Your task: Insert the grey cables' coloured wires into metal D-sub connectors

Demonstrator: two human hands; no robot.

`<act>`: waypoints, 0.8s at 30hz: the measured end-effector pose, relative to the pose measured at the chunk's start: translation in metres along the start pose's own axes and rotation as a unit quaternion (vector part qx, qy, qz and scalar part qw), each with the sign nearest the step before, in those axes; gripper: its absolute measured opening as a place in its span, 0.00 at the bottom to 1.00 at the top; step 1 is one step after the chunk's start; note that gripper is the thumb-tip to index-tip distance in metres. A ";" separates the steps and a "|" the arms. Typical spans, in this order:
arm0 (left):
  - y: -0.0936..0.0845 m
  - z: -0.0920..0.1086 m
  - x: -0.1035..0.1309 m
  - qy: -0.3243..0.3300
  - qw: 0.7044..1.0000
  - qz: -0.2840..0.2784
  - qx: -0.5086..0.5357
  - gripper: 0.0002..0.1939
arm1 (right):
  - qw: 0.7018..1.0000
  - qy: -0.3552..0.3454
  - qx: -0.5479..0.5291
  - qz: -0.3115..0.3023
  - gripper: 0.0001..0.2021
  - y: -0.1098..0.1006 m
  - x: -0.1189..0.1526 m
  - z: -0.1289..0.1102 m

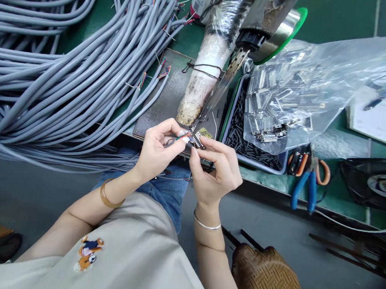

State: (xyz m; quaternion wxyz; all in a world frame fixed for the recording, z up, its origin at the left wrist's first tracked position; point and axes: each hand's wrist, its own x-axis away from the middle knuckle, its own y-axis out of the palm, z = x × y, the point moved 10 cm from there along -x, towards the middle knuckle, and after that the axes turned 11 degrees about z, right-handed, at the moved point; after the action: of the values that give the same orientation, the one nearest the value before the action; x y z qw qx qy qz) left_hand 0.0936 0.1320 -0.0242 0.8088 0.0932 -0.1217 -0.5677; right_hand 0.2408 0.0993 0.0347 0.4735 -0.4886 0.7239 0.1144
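Note:
My left hand (pixel 159 146) pinches the thin coloured wires (pixel 184 136) at a cable end. Beside it, my right hand (pixel 216 166) holds a small metal connector (pixel 197 140) between thumb and fingers. The wires meet the connector just below the tip of a white wrapped tube (pixel 197 87); whether they are joined I cannot tell. A metal soldering tool (pixel 230 71) slants down close above the connector. Both hands are at the front edge of a dark plate (pixel 170 96) on the green table.
Grey cables (pixel 85 73) cover the table's left side. At the right are a tray of black tubes (pixel 258 157), a plastic bag of metal connectors (pixel 273 102), blue-handled pliers (pixel 305 189) and a solder spool (pixel 285 36). A brown woven stool (pixel 269 279) stands below.

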 end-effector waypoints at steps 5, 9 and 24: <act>-0.001 -0.010 0.000 -0.029 1.000 -0.009 -0.004 0.11 | 0.999 -0.029 0.018 -0.014 0.08 0.000 0.007 -0.001; -0.001 -0.011 0.003 -0.039 0.999 -0.017 0.001 0.11 | 0.999 -0.033 0.018 -0.006 0.09 -0.003 0.005 -0.002; -0.009 -0.013 0.010 -0.038 0.999 0.008 0.020 0.10 | 0.998 0.046 -0.027 -0.017 0.06 0.001 0.005 0.004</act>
State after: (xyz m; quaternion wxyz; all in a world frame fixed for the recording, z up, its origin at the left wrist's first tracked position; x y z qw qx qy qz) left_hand 0.0923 0.1199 -0.0387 0.8061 0.0866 -0.1645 -0.5618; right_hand 0.2422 0.0991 0.0287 0.4286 -0.5184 0.7327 0.1032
